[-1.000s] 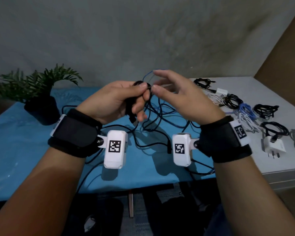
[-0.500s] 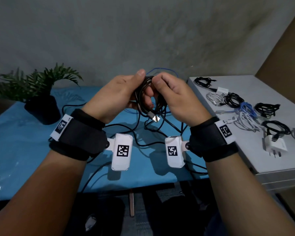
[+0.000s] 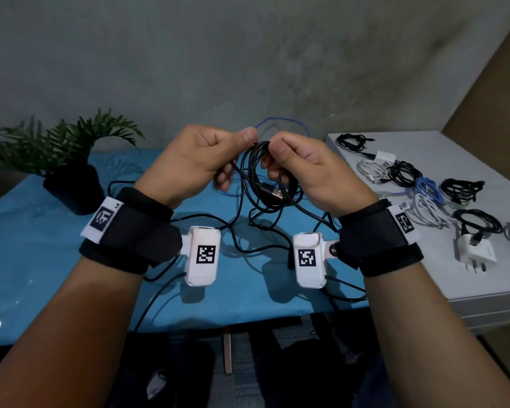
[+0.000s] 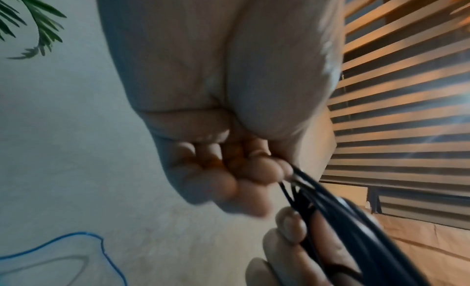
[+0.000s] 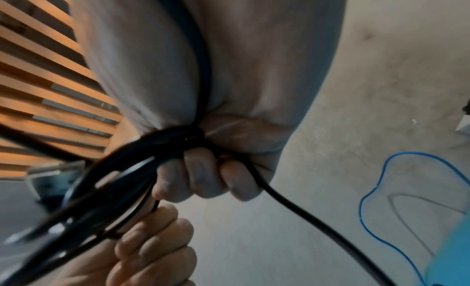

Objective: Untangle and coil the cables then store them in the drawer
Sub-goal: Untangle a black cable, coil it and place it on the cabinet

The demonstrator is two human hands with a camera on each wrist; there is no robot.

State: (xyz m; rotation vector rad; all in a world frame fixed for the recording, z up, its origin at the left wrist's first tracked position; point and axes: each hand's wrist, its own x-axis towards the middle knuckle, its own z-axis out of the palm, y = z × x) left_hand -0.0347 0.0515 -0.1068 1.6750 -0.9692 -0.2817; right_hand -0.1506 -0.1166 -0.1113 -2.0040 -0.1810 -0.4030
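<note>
Both hands hold a black cable coil (image 3: pixel 262 178) above the blue table (image 3: pixel 42 260). My left hand (image 3: pixel 195 160) pinches the coil's top between thumb and fingers; the left wrist view shows the strands (image 4: pixel 330 210) leaving its fingertips. My right hand (image 3: pixel 306 169) grips the coil's right side, fingers curled round the bundle (image 5: pixel 152 149). A USB plug (image 3: pixel 276 195) hangs inside the loop. The coil's tail joins loose black cables (image 3: pixel 248 245) on the table. A blue cable (image 3: pixel 280 122) loops behind the hands.
A potted plant (image 3: pixel 71 172) stands at the table's back left. On the white cabinet top (image 3: pixel 468 148) to the right lie several coiled black, white and blue cables (image 3: pixel 424 189) and a white charger (image 3: pixel 474 251). No drawer shows in view.
The hands have drawn slightly apart and the coil has grown rounder, with the plug now hanging inside the loop. A second ago the right hand was still open beside the left.
</note>
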